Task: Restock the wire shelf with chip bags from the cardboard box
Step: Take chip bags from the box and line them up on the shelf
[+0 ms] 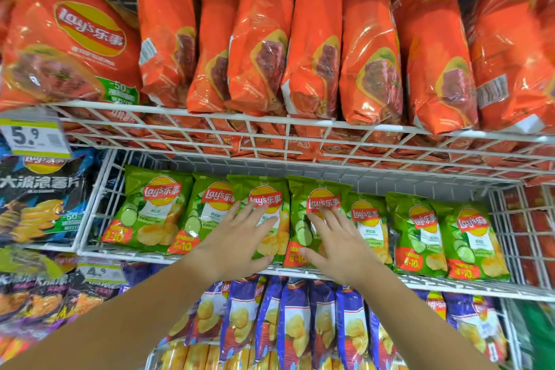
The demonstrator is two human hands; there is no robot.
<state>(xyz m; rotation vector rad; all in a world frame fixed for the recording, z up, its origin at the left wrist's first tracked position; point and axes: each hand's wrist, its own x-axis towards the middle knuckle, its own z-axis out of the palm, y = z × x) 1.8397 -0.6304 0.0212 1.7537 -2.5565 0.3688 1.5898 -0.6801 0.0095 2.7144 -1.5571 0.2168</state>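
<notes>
Left hand (240, 237) and right hand (336, 240), fingers spread flat, each press a green bag (261, 192) on the wire shelf (450, 285).

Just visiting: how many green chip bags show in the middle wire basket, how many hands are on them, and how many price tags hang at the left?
Front-facing green bags: 7
Hands, the left hand and the right hand: 2
Hanging price tags: 2
Total: 11
</notes>
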